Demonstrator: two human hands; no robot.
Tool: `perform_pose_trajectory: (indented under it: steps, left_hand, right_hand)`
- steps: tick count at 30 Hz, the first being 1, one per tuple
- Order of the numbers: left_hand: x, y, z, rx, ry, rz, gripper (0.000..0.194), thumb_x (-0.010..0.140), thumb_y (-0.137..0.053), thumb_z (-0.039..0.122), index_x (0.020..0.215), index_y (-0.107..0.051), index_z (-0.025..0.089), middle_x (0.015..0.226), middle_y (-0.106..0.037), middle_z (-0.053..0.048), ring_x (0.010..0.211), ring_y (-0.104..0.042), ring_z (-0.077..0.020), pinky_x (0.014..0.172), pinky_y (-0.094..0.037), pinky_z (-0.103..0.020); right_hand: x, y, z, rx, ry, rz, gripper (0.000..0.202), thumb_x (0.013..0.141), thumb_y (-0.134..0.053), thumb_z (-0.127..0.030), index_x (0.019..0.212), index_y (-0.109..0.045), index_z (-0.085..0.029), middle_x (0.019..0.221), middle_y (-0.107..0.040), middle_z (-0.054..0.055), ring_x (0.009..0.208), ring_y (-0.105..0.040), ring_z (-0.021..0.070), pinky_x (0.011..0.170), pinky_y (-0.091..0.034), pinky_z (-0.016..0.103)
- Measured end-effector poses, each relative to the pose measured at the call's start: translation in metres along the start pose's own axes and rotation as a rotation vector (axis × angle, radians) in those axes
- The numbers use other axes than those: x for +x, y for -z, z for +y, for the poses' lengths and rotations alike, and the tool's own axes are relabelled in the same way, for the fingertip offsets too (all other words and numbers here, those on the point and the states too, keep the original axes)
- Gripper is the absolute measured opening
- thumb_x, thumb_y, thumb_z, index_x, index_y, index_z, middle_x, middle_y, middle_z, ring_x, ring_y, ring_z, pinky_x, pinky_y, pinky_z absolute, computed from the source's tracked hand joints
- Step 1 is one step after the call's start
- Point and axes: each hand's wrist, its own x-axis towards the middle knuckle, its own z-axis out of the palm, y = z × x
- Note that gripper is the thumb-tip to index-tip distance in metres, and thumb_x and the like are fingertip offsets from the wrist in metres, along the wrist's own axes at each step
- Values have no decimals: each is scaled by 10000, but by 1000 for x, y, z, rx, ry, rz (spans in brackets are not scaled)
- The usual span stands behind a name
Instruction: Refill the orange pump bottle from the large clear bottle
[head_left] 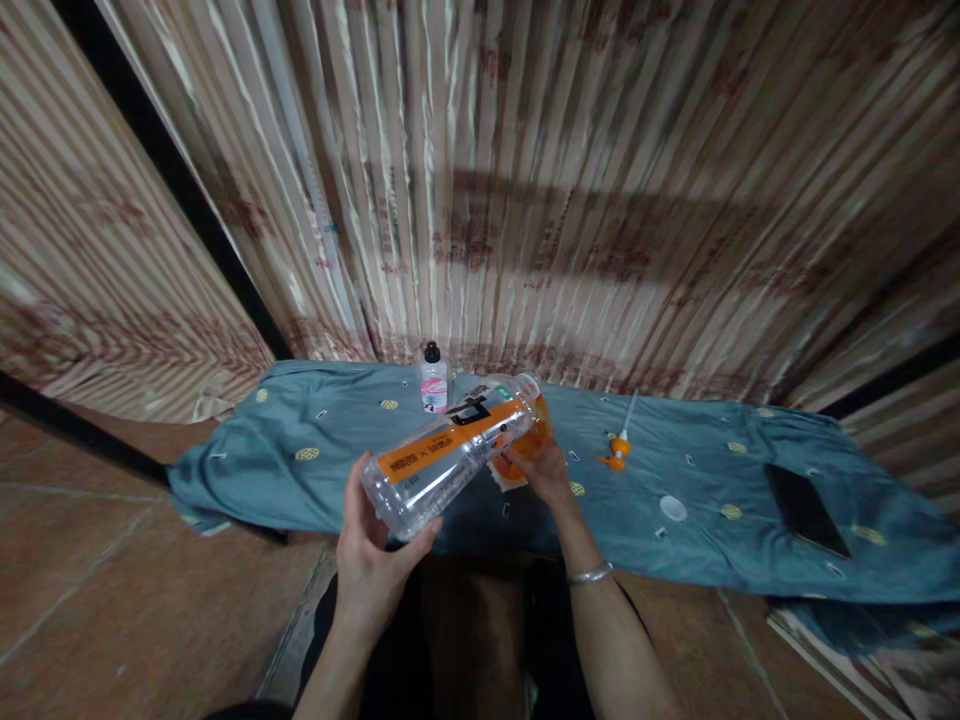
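- Over the blue cloth [322, 420], the clear bottle [450, 450] slants lengthwise from near-left base to far-right mouth.
- At the base, the left hand [375, 570] clasps it.
- By its mouth, the right hand [547, 475] grips an orange bottle [531, 432].

- Apparently a room in a home
- Striped, red-patterned fabric curtain [420, 150] hanging in folds
- Blue-green patterned cloth [345, 460] draped over a long, low surface
- Brown tiled floor [90, 560] with pale joints
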Motion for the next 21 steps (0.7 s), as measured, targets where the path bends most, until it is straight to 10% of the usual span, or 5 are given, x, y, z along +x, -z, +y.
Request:
perform_pose_trajectory:
  steps: [21]
  left_hand:
    - [-1, -5, 6, -14, -10, 45, 1076, 495, -1007, 369, 1431, -495, 230, 1365, -682, -137, 1224, -725, -316, 1064, -578, -412]
  right_hand:
    - [6, -1, 8, -22, -29, -2, 804, 692, -900, -418, 1387, -563, -196, 1180, -790, 137, 1182, -742, 392, 988, -588, 491]
